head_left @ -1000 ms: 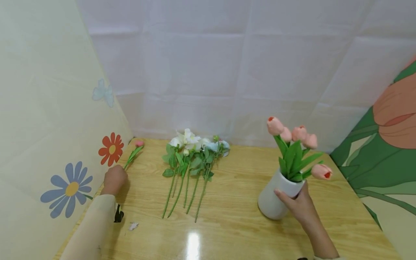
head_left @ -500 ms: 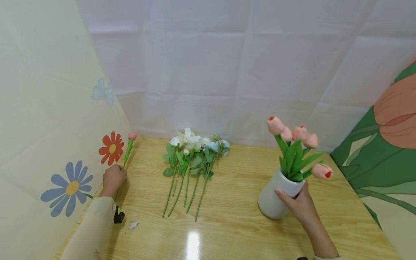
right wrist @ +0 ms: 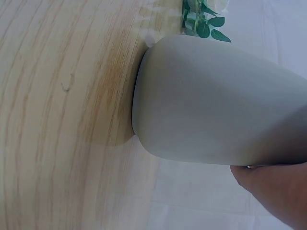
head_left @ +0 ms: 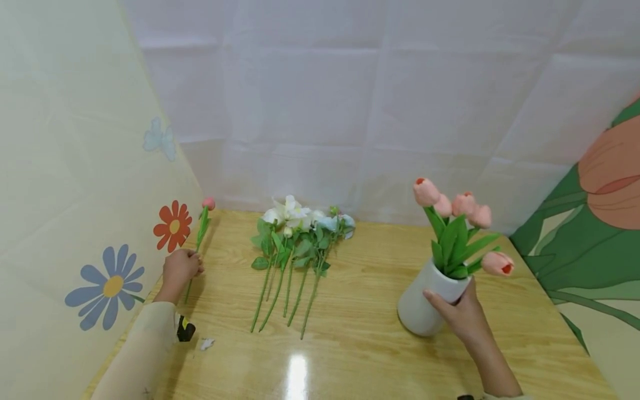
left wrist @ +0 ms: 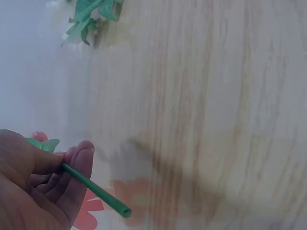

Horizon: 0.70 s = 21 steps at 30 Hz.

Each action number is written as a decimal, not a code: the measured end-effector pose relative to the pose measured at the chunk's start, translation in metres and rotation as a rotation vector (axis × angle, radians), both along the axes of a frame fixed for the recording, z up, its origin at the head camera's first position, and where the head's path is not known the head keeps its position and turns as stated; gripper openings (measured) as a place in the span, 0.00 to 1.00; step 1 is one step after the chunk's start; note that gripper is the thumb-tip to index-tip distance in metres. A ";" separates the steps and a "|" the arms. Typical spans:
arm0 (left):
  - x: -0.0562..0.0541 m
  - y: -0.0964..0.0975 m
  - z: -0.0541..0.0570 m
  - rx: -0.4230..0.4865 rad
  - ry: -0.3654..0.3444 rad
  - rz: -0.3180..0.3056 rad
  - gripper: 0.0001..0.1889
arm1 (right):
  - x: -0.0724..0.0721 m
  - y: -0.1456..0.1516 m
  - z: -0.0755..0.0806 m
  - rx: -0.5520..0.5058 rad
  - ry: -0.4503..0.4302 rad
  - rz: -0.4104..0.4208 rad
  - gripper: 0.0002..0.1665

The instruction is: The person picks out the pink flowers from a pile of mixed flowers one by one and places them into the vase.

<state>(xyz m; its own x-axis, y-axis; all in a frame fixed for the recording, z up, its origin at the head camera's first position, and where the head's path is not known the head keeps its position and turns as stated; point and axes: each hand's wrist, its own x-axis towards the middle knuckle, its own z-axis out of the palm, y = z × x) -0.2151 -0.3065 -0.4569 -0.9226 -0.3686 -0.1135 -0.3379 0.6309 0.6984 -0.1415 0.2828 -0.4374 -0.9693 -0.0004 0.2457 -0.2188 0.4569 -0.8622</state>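
Observation:
My left hand (head_left: pixel 181 269) pinches the green stem of a single pink tulip (head_left: pixel 209 204) near the table's left edge. The bud points away toward the back wall. In the left wrist view the stem (left wrist: pixel 98 190) runs out between thumb and fingers, its cut end free. On the right, my right hand (head_left: pixel 462 312) grips a white vase (head_left: pixel 425 303) near its rim, thumb in front and the other fingers hidden behind. Several pale pink tulips (head_left: pixel 452 205) with green leaves stand in the vase. The right wrist view shows the vase's lower body (right wrist: pixel 201 105) close by the tabletop.
Several white and pale blue flowers (head_left: pixel 295 216) lie in a row mid-table, stems toward me. A small white scrap (head_left: pixel 207 344) lies near the left sleeve. A white cloth wall (head_left: pixel 300 111) closes off the back, with printed panels at both sides.
My left hand has lifted the tulip by its stem and shifted slightly right; its bud has swung up and more of the stem shows below the fingers. The right hand and vase stay put.

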 end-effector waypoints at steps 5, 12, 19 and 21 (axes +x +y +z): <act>0.001 0.010 0.006 0.094 0.038 0.017 0.18 | 0.000 0.000 0.000 0.013 -0.001 -0.005 0.56; 0.001 0.019 0.012 0.077 0.065 0.002 0.18 | 0.000 0.001 0.000 0.039 -0.047 -0.045 0.57; 0.004 0.027 0.015 0.069 0.099 -0.021 0.19 | 0.000 0.001 0.000 0.043 -0.065 -0.056 0.57; 0.005 0.030 0.017 0.067 0.113 -0.032 0.18 | 0.000 0.002 0.000 0.045 -0.067 -0.057 0.57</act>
<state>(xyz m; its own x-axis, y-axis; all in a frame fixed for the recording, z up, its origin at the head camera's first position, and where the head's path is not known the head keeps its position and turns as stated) -0.2103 -0.2764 -0.4403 -0.9422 -0.3337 -0.0316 -0.2351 0.5907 0.7718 -0.1416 0.2844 -0.4379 -0.9824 0.0456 0.1812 -0.1337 0.5056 -0.8523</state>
